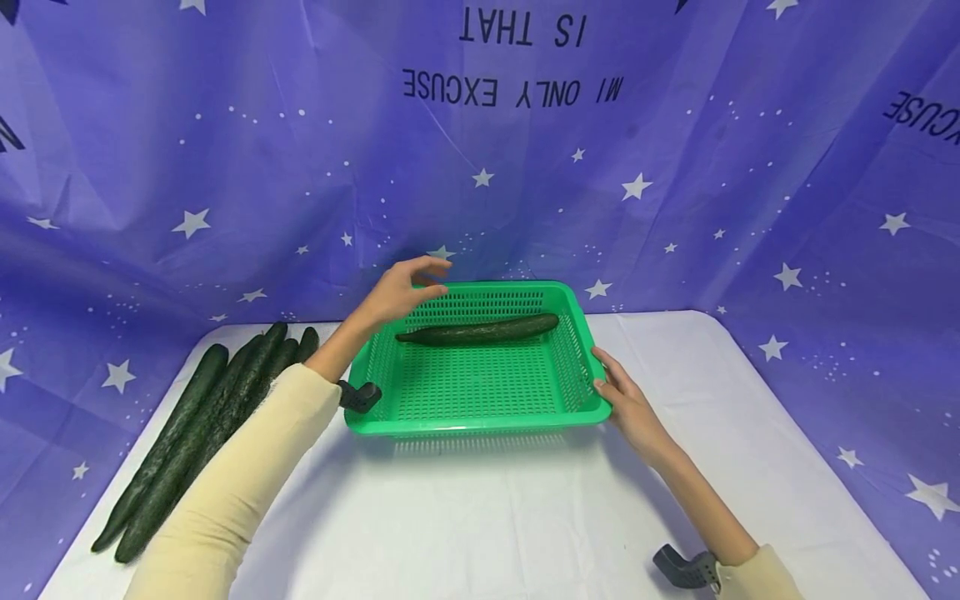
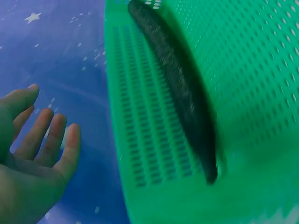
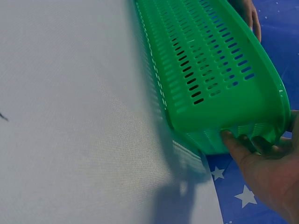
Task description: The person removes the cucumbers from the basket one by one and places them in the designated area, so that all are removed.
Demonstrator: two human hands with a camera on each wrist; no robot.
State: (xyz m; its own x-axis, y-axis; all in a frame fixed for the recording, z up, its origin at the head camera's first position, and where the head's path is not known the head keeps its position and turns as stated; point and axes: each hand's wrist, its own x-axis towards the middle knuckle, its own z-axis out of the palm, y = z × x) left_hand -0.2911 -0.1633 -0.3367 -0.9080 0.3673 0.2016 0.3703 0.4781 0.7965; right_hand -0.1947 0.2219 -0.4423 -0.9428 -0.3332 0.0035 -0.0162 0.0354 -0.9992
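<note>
A green plastic basket [image 1: 480, 426] with slotted walls stands at the middle of the white table. One dark green cucumber [image 1: 487, 332] lies inside along its back wall, its thin end to the left. My right hand [image 1: 636, 415] grips the basket's right end at the rim; in the right wrist view the thumb [image 3: 237, 148] lies against the end wall. Over the back left corner is my left hand [image 1: 405, 292], fingers loosely bent and holding nothing. The left wrist view shows this hand [image 2: 42, 168] beside the basket's long rim, apart from the cucumber.
Several more cucumbers [image 1: 176, 442] lie together on the left side of the white tabletop [image 1: 465, 517], partly behind the left sleeve [image 1: 240, 483]. A purple-blue cloth [image 1: 480, 208] with white stars and lettering hangs behind the table and at both sides.
</note>
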